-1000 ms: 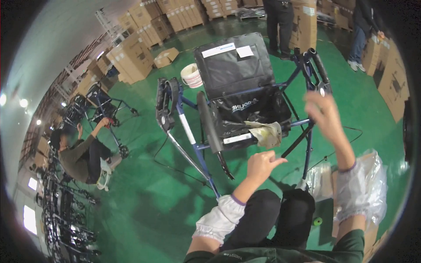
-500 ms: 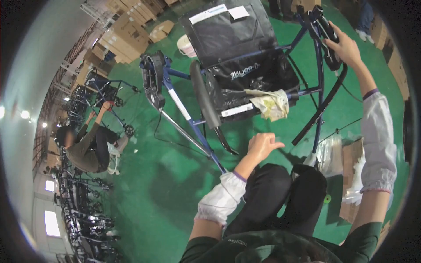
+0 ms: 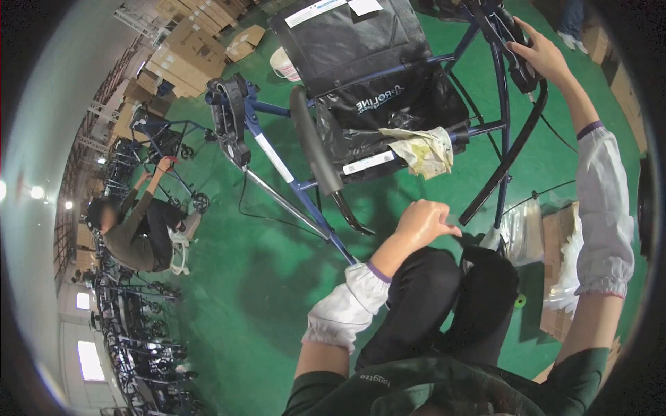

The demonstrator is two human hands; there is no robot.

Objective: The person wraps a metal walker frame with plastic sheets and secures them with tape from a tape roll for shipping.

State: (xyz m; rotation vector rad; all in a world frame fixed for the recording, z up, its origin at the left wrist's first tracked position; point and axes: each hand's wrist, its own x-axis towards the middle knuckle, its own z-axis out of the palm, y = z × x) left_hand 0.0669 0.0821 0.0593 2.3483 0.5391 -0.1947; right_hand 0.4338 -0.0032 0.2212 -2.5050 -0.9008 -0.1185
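Note:
In front of my knees a blue-framed rollator (image 3: 279,182) lies tipped, with its black bag (image 3: 388,104) facing me. At the upper right my right hand (image 3: 544,55) is closed around the black handle (image 3: 512,52) of the frame, thumb on the near side. A curved black tube (image 3: 510,170) runs down below that hand. My left hand (image 3: 421,223) hovers above my knee, fingers curled and thumb stuck out; what they hold, if anything, is hidden. A stained cloth (image 3: 424,152) hangs over the crossbar just above it.
A flattened carton (image 3: 559,277) and clear plastic bags (image 3: 522,229) lie at my right. On the left a person (image 3: 139,232) sits low by another rollator (image 3: 166,142). Several folded rollators (image 3: 142,347) line the lower left. Cartons (image 3: 191,59) and a white bucket (image 3: 283,64) stand behind.
The rollator has shifted a little left and up in view, and its right handle leans further over. My right hand stays on it. My left hand has risen slightly, still curled.

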